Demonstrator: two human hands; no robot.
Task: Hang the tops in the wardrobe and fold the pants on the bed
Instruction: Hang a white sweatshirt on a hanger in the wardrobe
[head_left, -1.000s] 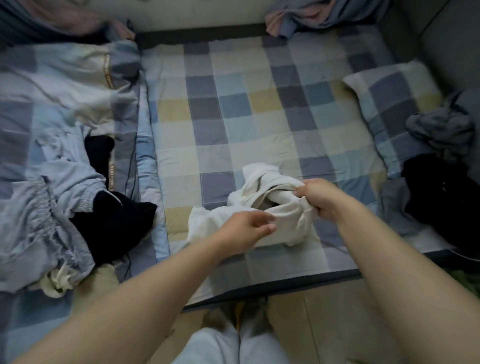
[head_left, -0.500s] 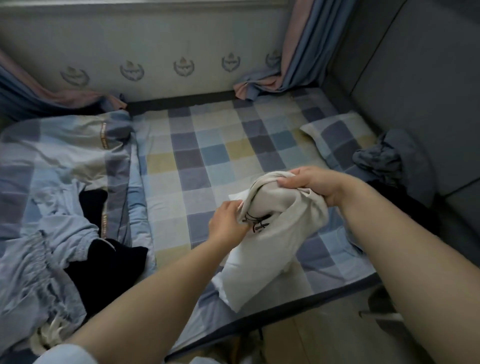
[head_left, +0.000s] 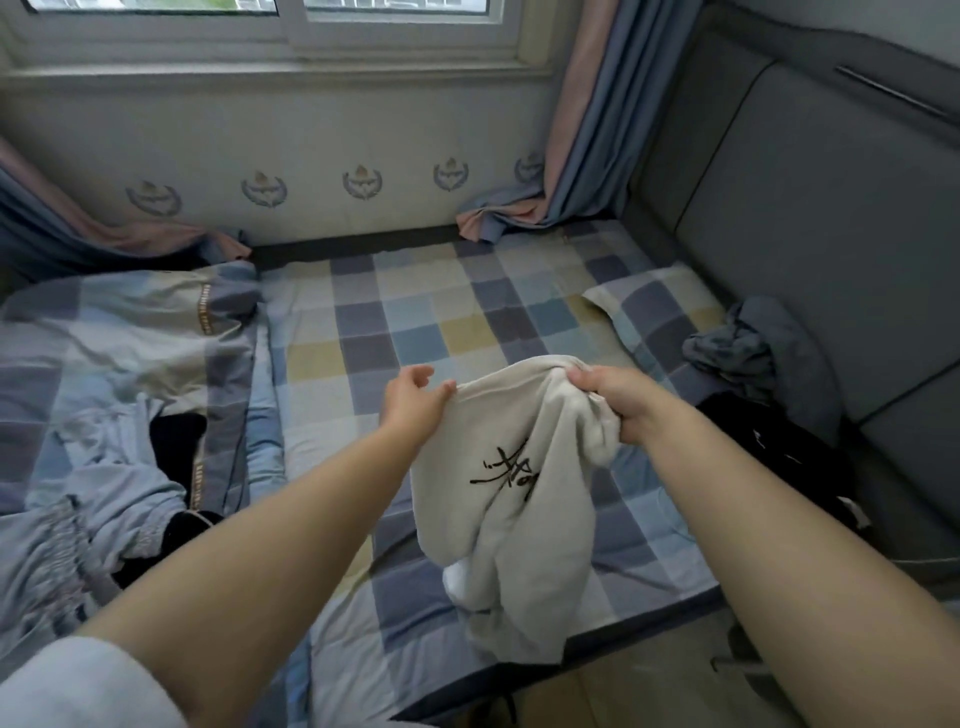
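Observation:
A cream garment (head_left: 511, 499) with black brush lettering hangs in the air above the checked bed (head_left: 441, 332). My left hand (head_left: 413, 402) pinches its upper edge on the left. My right hand (head_left: 610, 397) grips a bunched part of the same edge on the right. The cloth droops below both hands, its lower end near the bed's front edge. Light blue pants (head_left: 88, 525) with an elastic waist lie crumpled on the left, beside a black garment (head_left: 174, 449).
A checked duvet (head_left: 124, 332) covers the bed's left side. A checked pillow (head_left: 652, 312) lies at the right, with a grey garment (head_left: 748, 348) and a black one (head_left: 774, 452) by the grey padded headboard (head_left: 810, 208). Curtains and a window wall stand behind.
Both hands lifted the cream garment off the bed and spread its top edge apart. My view rose from the mattress toward the window wall.

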